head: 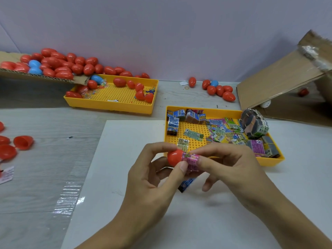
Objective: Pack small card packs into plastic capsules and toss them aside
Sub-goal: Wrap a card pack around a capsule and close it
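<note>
My left hand [152,178] grips a red capsule half [174,157] between thumb and fingers, over the white board. My right hand [226,168] pinches a rolled pink card pack [191,159] whose left end sits inside that capsule half. A blue card pack [186,185] shows just below, partly hidden by my fingers. The yellow tray [269,161] directly behind my hands holds several loose and bundled card packs.
A second yellow tray [111,105] with red capsules sits at the back left, beside a cardboard flap [36,74] piled with red and blue capsules. Open red halves [23,141] lie at the left. More capsules [219,89] and a cardboard box [280,79] stand at the back right.
</note>
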Demonstrator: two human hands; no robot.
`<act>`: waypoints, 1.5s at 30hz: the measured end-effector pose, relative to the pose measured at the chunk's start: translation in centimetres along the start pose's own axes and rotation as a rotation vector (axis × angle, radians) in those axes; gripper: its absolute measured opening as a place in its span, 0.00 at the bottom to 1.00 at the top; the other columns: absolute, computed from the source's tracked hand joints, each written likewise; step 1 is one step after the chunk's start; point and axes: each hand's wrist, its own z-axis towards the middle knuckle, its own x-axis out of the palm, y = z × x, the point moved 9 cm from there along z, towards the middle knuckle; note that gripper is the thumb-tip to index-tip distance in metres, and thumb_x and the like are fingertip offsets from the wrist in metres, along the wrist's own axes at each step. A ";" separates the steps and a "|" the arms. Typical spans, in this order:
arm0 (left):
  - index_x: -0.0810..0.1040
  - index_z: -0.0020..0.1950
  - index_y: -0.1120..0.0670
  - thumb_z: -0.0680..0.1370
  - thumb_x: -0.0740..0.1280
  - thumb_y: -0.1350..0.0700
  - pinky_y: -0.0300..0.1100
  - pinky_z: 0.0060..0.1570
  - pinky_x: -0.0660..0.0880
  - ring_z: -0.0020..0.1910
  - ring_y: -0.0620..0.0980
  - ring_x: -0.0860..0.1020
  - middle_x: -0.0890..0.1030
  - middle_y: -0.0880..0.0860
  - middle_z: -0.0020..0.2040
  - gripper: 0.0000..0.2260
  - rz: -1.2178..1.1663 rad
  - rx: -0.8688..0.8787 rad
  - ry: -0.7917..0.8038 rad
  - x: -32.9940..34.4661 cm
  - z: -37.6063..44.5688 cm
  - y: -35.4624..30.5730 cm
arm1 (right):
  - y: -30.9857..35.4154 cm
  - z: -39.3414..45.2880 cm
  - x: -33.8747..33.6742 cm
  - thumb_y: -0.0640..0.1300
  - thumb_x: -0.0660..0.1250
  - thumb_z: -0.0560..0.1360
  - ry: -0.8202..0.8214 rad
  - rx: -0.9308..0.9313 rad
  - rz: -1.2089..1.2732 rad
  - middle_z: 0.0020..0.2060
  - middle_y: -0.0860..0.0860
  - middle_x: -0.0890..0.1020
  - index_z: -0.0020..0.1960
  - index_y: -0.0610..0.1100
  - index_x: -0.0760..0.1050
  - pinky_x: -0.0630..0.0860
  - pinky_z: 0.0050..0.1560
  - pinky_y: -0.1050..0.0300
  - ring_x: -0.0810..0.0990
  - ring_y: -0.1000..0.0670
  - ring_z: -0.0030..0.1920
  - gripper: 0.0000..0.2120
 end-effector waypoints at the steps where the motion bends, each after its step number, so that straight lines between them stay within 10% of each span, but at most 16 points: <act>1: 0.78 0.56 0.46 0.74 0.72 0.55 0.45 0.46 0.83 0.49 0.54 0.85 0.83 0.49 0.51 0.12 0.022 0.022 -0.005 0.0 -0.1 -0.2 | -0.2 0.1 0.0 0.45 0.72 0.66 0.017 0.024 0.018 0.37 0.45 0.86 0.45 0.46 0.86 0.80 0.26 0.57 0.86 0.46 0.37 0.09; 24: 0.79 0.65 0.59 0.76 0.72 0.58 0.42 0.56 0.80 0.59 0.49 0.82 0.82 0.52 0.62 0.18 0.297 0.258 -0.070 -0.3 -0.4 -2.2 | -1.7 0.1 1.2 0.46 0.64 0.74 0.148 0.302 0.286 0.51 0.39 0.85 0.56 0.42 0.84 0.82 0.33 0.52 0.85 0.40 0.52 0.15; 33: 0.79 0.62 0.55 0.75 0.72 0.59 0.42 0.55 0.80 0.57 0.54 0.83 0.83 0.51 0.58 0.15 0.155 0.235 -0.113 -1.0 -0.2 -1.8 | -0.9 -0.1 0.0 0.60 0.71 0.67 -0.097 0.141 0.100 0.38 0.47 0.83 0.35 0.41 0.83 0.79 0.28 0.53 0.84 0.49 0.45 0.21; 45: 0.80 0.55 0.51 0.73 0.74 0.56 0.40 0.47 0.80 0.50 0.56 0.82 0.81 0.50 0.51 0.12 0.140 0.197 -0.025 -0.4 0.2 -1.8 | -2.4 -0.5 0.9 0.48 0.76 0.59 -0.071 0.263 0.301 0.45 0.51 0.84 0.37 0.41 0.85 0.72 0.30 0.62 0.80 0.53 0.40 0.12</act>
